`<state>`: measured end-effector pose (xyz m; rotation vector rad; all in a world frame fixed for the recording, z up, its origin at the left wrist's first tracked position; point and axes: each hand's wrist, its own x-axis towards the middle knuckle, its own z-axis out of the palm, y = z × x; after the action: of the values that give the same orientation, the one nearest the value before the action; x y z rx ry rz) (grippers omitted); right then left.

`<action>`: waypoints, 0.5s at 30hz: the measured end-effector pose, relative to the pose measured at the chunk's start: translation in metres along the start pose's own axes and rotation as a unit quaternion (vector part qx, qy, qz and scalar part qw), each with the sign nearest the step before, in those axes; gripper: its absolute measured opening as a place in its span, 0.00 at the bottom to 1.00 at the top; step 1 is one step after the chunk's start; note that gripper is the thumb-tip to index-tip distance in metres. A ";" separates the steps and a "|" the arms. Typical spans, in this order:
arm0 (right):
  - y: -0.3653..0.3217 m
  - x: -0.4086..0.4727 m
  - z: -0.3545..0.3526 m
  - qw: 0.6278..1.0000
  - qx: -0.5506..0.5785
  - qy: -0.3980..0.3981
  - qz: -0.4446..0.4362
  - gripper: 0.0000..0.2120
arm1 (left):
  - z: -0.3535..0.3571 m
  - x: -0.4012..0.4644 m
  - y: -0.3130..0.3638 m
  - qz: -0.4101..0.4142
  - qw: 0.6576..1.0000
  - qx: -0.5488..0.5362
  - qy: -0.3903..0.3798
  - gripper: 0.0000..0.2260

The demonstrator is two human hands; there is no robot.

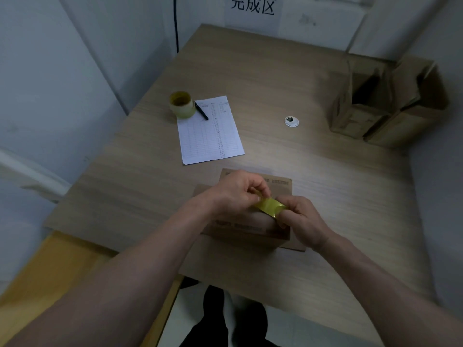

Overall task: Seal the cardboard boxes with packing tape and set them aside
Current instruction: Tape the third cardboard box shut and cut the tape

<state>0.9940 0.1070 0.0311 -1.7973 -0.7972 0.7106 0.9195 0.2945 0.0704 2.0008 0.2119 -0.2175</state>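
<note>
Right now a short strip of yellow tape (270, 207) hangs stretched over the cardboard box (250, 221) near the table's (275, 83) front edge, the left hand (238, 194) and right hand (300, 219) each pinching one end. It looks light, floppy and sticky, so best kept taut by its ends. Open boxes (380, 101) wait at the right edge.

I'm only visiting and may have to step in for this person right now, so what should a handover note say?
Left hand and right hand: each pinches one end of a short yellowish tape strip, held just above the cardboard box at the near edge of the desk.
Tape roll stands far left, on the corner of a paper sheet, beside a pen.
Two open boxes wait far right.
Done: strip torn off.
Left: press it onto the box, set the box aside, then seal the other two.
</note>
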 end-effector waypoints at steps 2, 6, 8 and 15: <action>-0.002 0.000 0.000 1.000 0.005 -0.003 0.003 0.07 | -0.001 0.001 0.001 -0.003 1.000 0.010 -0.007 0.14; -0.002 0.001 0.000 1.000 -0.003 -0.008 0.005 0.08 | -0.002 0.005 0.007 -0.007 0.998 0.054 -0.021 0.10; -0.001 0.001 0.000 1.000 -0.007 -0.007 0.007 0.08 | -0.002 0.006 0.007 -0.002 0.996 0.081 -0.027 0.08; -0.005 0.003 0.000 1.000 -0.018 0.000 0.021 0.09 | 0.001 0.002 0.008 0.078 0.978 0.190 -0.032 0.08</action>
<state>0.9950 0.1107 0.0350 -1.8512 -0.7797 0.7283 0.9234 0.2907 0.0766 2.3727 -0.0324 -0.2339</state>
